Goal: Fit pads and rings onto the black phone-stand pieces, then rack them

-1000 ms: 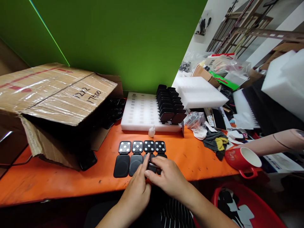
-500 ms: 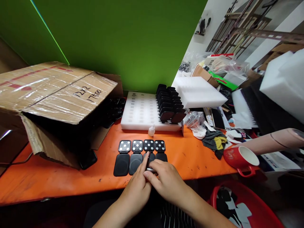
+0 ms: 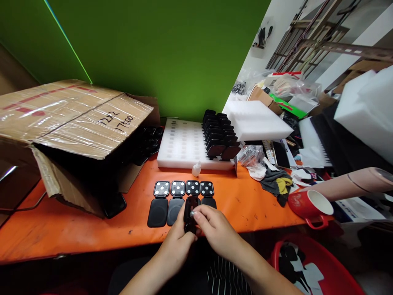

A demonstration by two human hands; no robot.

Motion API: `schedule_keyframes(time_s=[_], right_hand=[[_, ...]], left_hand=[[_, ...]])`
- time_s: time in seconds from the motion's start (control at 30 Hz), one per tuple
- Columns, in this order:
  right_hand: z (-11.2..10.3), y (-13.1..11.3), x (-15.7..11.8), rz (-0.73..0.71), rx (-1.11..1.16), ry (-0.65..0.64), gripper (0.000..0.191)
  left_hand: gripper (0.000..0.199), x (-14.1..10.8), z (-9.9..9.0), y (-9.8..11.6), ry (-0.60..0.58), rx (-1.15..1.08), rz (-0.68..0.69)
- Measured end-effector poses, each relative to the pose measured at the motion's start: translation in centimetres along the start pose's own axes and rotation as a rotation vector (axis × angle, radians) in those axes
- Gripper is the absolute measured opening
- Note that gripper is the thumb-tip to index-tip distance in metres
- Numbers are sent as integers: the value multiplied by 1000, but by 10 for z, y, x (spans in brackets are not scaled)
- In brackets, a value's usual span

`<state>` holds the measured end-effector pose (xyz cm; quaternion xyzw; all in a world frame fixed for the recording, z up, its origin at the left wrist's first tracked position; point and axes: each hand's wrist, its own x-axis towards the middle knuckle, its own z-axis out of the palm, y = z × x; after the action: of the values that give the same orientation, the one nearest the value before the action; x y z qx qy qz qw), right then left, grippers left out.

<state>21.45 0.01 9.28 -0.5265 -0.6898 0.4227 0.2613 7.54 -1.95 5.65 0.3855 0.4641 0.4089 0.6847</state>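
My left hand point(image 3: 179, 236) is closed around a glossy black hinged piece point(image 3: 190, 205), tilted so its inner face shows. With thumb and finger, my right hand point(image 3: 213, 223) pinches a small silvery piece point(image 3: 192, 213) against that face; most of it is covered by the fingers. Just beyond lie several opened black hinged pieces in a row. Their upper halves, such as the leftmost dotted panel point(image 3: 161, 189), carry pale round dots, while the lower halves, such as the leftmost plain panel point(image 3: 157, 213), are plain black. My hands partly cover the right-hand ones.
A small white bottle point(image 3: 196, 169) stands before a white foam block point(image 3: 181, 159) holding black panels point(image 3: 219, 135) upright. At left is an open cardboard box point(image 3: 76, 119). A red mug point(image 3: 310, 207) stands at right, above a red basin point(image 3: 334, 262) of scraps.
The black piece in my left hand has turned from edge-on to show its inner face. My right fingers have moved up onto it with the silvery piece.
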Motion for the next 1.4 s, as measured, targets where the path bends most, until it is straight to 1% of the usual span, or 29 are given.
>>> schedule_keyframes(time_s=[0.07, 0.17, 0.23, 0.3, 0.37, 0.47, 0.53, 0.6, 0.67, 0.7, 0.73, 0.8, 0.87, 0.93, 1.03, 1.1, 1.2, 1.33, 1.4], right_hand=[[3, -4, -4, -32, -166, -19, 21], [8, -7, -8, -72, -423, 5, 21], [10, -9, -10, -85, -506, 1, 22], [8, -11, -11, -83, -479, -16, 19], [6, -14, -12, -69, -385, -15, 16], [5, -15, -13, -49, -208, 26, 21], [8, -12, -13, -34, -82, 42, 24], [12, -5, -13, 2, 94, 23, 27], [14, 1, -12, 73, 302, 6, 34], [14, 3, -11, 103, 378, 16, 37], [13, 5, -10, 116, 406, 38, 39], [9, 4, -8, 90, 305, 80, 37], [4, 0, -8, 33, 88, 75, 32], [0, -5, -9, 14, -125, 53, 29], [-1, -11, -13, 39, -342, 9, 26], [0, -11, -15, 65, -423, -29, 26], [1, -9, -16, 81, -407, -38, 26], [3, -2, -15, 108, -161, 46, 29], [6, 3, -14, 119, -33, 96, 32]], left_hand=[[74, 0, -1, 1, 14, 129, 59], [70, -1, -3, 0, 17, 358, 135], [70, -2, -4, -1, -3, 463, 182], [66, -3, -5, -3, -16, 527, 217], [62, -4, -4, -4, -27, 565, 232], [59, -6, -2, -4, -49, 572, 234], [58, -7, 0, -4, -63, 537, 244], [61, -9, 3, -6, -66, 451, 235], [70, -10, 4, -9, -59, 334, 203], [75, -10, 3, -10, -57, 297, 190], [79, -10, 3, -12, -56, 292, 189], [81, -11, 1, -14, -61, 388, 227], [81, -12, -2, -13, -73, 560, 284], [82, -14, -4, -11, -83, 703, 316], [82, -17, -3, -8, -94, 837, 299], [78, -19, -2, -8, -103, 898, 268], [69, -22, -2, -12, -95, 962, 256], [59, -24, -2, -14, -80, 975, 293], [56, -22, -1, -10, -73, 939, 265]])
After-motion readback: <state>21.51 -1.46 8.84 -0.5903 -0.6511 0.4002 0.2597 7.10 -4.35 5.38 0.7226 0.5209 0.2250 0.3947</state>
